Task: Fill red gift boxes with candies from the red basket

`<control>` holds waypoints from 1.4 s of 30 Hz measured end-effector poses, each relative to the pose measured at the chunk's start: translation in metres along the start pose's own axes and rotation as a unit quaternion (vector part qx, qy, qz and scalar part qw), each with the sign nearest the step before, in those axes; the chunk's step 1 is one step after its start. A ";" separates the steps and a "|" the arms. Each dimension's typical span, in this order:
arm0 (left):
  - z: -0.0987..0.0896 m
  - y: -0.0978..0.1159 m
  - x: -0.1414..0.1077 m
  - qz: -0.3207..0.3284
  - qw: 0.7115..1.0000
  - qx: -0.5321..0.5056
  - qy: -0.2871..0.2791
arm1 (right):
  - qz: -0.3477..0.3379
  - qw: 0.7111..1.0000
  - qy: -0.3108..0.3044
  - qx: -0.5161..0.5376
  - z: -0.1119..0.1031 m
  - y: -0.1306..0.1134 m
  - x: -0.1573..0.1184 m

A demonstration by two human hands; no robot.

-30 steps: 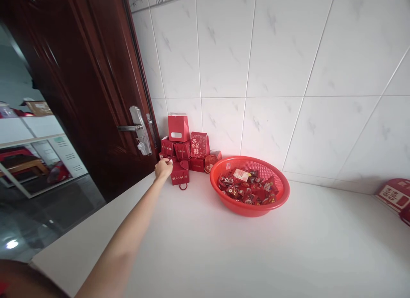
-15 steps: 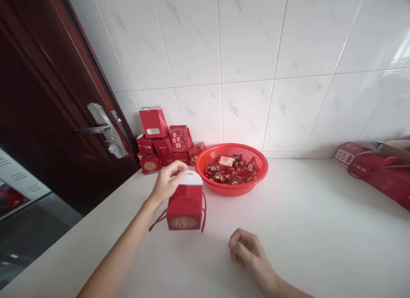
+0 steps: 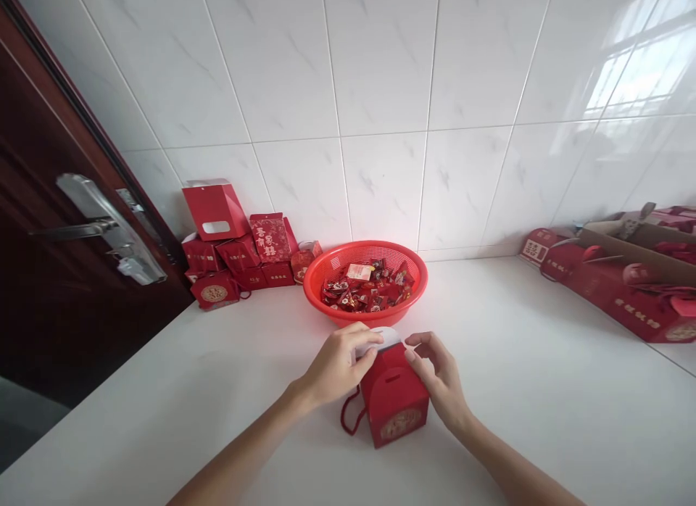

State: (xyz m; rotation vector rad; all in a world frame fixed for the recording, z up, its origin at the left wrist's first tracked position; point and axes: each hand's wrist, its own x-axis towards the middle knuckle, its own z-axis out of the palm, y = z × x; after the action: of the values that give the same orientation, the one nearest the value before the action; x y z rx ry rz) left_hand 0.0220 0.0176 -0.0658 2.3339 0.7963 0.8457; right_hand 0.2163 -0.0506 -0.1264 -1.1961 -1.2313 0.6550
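Observation:
A red gift box (image 3: pixel 396 401) with a gold oval emblem stands on the white table, its top flaps raised and a dark red cord loop at its left side. My left hand (image 3: pixel 348 357) pinches the white-lined back flap at the upper left. At the box's upper right is my right hand (image 3: pixel 438 372), thumb and forefinger apart, beside the flap. Just behind the box sits a red plastic basket (image 3: pixel 364 319) of small red wrapped sweets (image 3: pixel 375 299).
Several red boxes (image 3: pixel 233 252) are stacked at the back left against the tiled wall. More red boxes (image 3: pixel 603 274) and an open carton (image 3: pixel 609 243) line the right. A dark door (image 3: pixel 32 288) with a metal handle stands at left.
The view has turned right. My left hand and the box have moved nearer, to the front of the basket. My right hand has come up to the box and its fingers have opened.

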 end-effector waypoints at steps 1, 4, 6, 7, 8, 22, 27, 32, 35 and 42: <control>0.001 0.001 -0.001 -0.008 1.000 0.005 -0.012 | -0.033 0.999 -0.003 -0.015 -0.002 -0.002 0.001; 0.002 0.005 -0.003 -0.022 0.999 0.010 -0.041 | -0.131 0.989 -0.044 -0.060 -0.011 -0.008 0.003; 0.003 0.007 -0.004 -0.029 0.998 0.007 -0.055 | -0.187 0.975 -0.075 -0.095 -0.015 -0.011 0.001; 0.003 0.008 -0.004 -0.033 0.998 0.005 -0.059 | -0.213 0.967 -0.089 -0.110 -0.016 -0.013 -0.001; 0.003 0.008 -0.004 -0.037 0.997 0.001 -0.061 | -0.236 0.959 -0.101 -0.122 -0.017 -0.015 -0.003; -0.006 0.007 -0.001 -0.085 0.994 0.064 -0.022 | -0.280 0.932 -0.208 -0.097 -0.018 -0.039 -0.023; -0.009 0.007 0.001 -0.110 0.994 0.028 -0.005 | -0.217 0.948 -0.197 -0.127 -0.010 -0.038 -0.025; -0.017 0.008 0.006 -0.160 0.984 -0.059 -0.043 | -0.205 0.940 -0.224 -0.153 -0.008 -0.035 -0.023; -0.027 0.006 0.009 -0.182 0.971 -0.102 -0.118 | -0.241 0.919 -0.249 -0.186 -0.008 -0.036 -0.022; -0.054 -0.003 0.009 -0.168 0.951 -0.134 -0.223 | -0.298 0.894 -0.213 -0.258 -0.007 -0.030 -0.024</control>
State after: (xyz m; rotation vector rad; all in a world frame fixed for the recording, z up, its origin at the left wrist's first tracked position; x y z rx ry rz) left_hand -0.0108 0.0403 -0.0281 1.9613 0.7890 0.2425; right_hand 0.2100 -0.0834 -0.1059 -1.0212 -2.1262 0.1155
